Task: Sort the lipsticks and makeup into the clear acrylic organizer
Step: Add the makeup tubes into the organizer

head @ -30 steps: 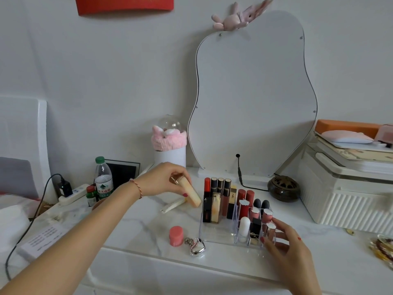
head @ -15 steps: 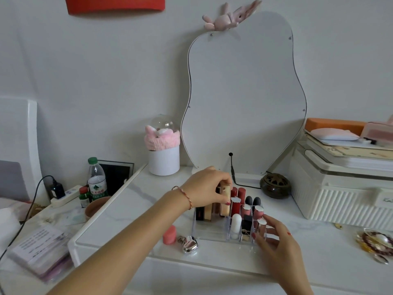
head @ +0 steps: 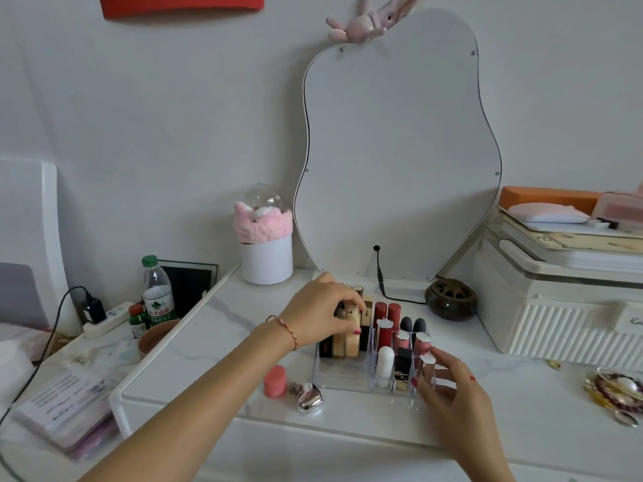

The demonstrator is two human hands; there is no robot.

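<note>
The clear acrylic organizer (head: pixel 342 375) stands on the white marble tabletop in front of the mirror. Tall lip glosses and gold-black tubes fill its left compartment, and several lipsticks (head: pixel 385 337) stand in the grid on its right. My left hand (head: pixel 320 313) reaches over the left compartment and pinches a beige tube (head: pixel 352 337) that stands upright among the others. My right hand (head: pixel 452 391) holds the organizer's front right corner, thumb on the front wall and fingers on the side. A small pink pot (head: pixel 275 380) and a silver heart-shaped case (head: pixel 309 398) lie loose to the organizer's left.
A wavy mirror (head: pixel 400 151) leans on the wall behind. A white pot with a pink headband (head: pixel 266 259) stands at the back left, a dark round burner (head: pixel 450 302) and a white ribbed box (head: pixel 556 321) to the right. Jewellery (head: pixel 616 391) lies far right, a water bottle (head: pixel 158 293) on the lower side table.
My left hand carried the beige tube from left of the organizer over to its left compartment and stood it upright there. My right hand stayed at the front right corner.
</note>
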